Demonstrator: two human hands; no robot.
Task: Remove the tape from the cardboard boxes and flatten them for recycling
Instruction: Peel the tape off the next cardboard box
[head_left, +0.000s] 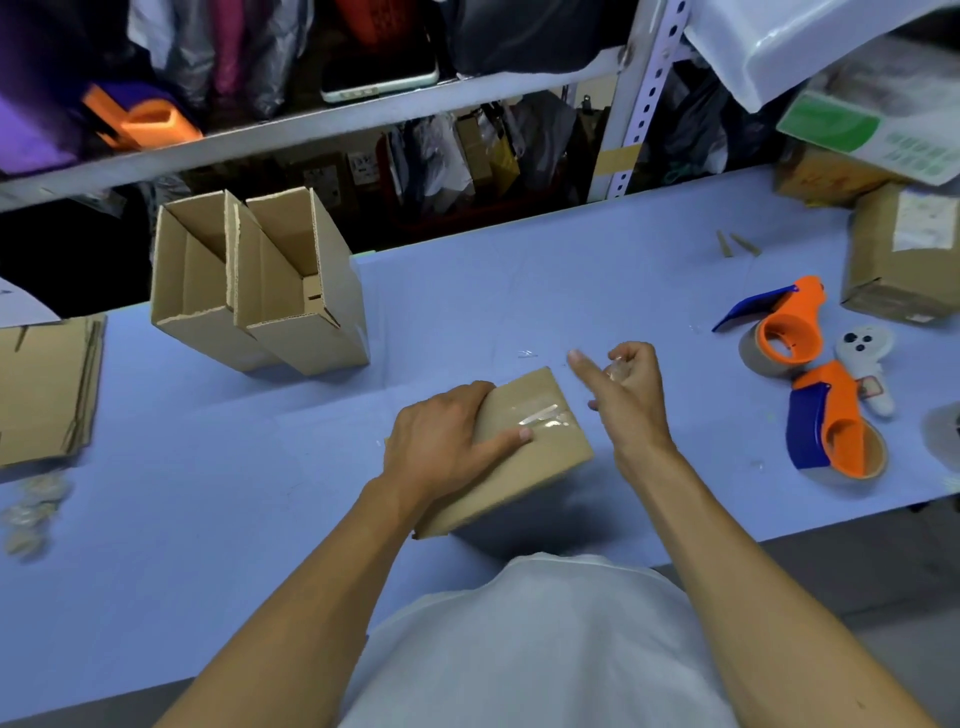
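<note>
A small closed cardboard box (524, 457) lies on the blue table (218, 467) in front of me, with a strip of clear tape (543, 417) partly lifted on its top. My left hand (441, 441) grips the box's left side, thumb pressed on top next to the tape. My right hand (626, 387) hovers just right of the box, index finger stretched out, the other fingers curled round a crumpled wad of clear tape (618, 370).
Two opened upright boxes (260, 291) stand at the back left. A stack of flattened cardboard (44, 389) lies at the far left, with tape scraps (31, 512) below it. Two orange tape dispensers (784, 332) (836, 431) and a taped box (904, 260) sit at the right.
</note>
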